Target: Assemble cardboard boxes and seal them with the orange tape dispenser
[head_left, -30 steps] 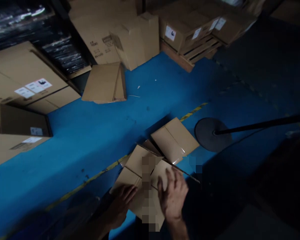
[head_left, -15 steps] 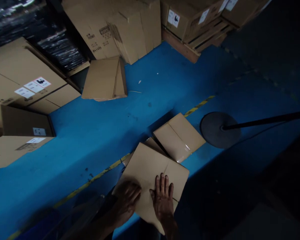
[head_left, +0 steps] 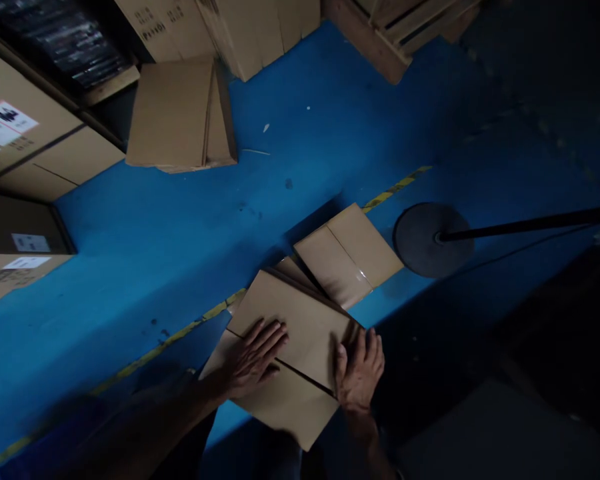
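A brown cardboard box (head_left: 300,313) lies in front of me with its flaps folded down, a dark seam running across its top. My left hand (head_left: 257,357) rests flat on the top near the seam, fingers stretched out. At the box's right edge is my right hand (head_left: 360,370), its thumb apart on the top and its fingers extended along the side; it touches the box without visibly gripping it. Just beyond, a second closed carton (head_left: 350,253) with a shiny strip of tape sits on the blue floor.
A stack of flat cardboard (head_left: 170,113) leans at the far left. Large labelled cartons (head_left: 75,157) line the left side. A wooden pallet (head_left: 365,37) stands at the back. To the right is a round black stand base (head_left: 430,240) with a pole. Yellow-black tape (head_left: 165,347) marks the floor.
The box's top flaps now lie down with the seam showing. My left hand has flattened onto the top, and my right hand has moved right to the edge. The view has tilted downward.
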`<state>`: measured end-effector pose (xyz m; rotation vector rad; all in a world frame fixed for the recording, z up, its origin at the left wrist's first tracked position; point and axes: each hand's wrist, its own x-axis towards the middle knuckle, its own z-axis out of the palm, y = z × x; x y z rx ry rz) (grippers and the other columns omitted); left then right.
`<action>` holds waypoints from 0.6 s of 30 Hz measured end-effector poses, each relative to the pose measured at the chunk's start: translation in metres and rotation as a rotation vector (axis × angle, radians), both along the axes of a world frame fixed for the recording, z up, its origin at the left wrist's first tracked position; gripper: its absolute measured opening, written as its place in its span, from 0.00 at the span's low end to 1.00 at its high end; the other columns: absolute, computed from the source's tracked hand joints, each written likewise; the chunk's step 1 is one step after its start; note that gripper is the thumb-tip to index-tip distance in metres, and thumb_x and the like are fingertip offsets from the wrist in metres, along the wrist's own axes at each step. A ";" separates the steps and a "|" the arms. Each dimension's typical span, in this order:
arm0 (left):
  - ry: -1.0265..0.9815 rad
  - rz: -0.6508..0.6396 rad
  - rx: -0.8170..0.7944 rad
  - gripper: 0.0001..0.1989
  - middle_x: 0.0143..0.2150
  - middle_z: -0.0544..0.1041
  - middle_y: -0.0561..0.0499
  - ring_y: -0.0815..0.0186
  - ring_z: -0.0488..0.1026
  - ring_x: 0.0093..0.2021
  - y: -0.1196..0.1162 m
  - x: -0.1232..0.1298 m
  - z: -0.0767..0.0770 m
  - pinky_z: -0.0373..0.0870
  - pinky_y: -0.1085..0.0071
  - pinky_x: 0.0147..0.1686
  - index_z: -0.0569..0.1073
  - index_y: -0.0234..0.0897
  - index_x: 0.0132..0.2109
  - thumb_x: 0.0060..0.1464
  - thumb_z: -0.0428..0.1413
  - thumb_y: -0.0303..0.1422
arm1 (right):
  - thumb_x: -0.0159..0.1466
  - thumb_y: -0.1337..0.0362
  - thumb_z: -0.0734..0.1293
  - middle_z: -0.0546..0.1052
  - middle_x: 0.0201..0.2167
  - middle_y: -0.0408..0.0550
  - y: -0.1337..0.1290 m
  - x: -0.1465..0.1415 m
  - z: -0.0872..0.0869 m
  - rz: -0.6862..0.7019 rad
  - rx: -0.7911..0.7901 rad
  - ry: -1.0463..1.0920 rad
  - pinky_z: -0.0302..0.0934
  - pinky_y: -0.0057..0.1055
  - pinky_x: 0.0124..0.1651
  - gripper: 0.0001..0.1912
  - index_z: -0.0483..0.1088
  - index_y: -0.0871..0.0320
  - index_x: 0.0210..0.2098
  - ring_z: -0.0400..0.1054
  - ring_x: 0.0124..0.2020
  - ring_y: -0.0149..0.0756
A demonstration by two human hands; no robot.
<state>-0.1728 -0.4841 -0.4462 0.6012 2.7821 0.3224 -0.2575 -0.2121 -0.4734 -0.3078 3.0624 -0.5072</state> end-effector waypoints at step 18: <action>0.123 -0.049 -0.076 0.35 0.77 0.58 0.45 0.52 0.47 0.78 -0.007 -0.004 -0.033 0.36 0.49 0.76 0.58 0.37 0.75 0.70 0.48 0.52 | 0.78 0.51 0.50 0.81 0.50 0.57 -0.021 -0.229 -0.034 0.195 -0.109 -0.135 0.69 0.45 0.59 0.29 0.75 0.66 0.49 0.77 0.48 0.31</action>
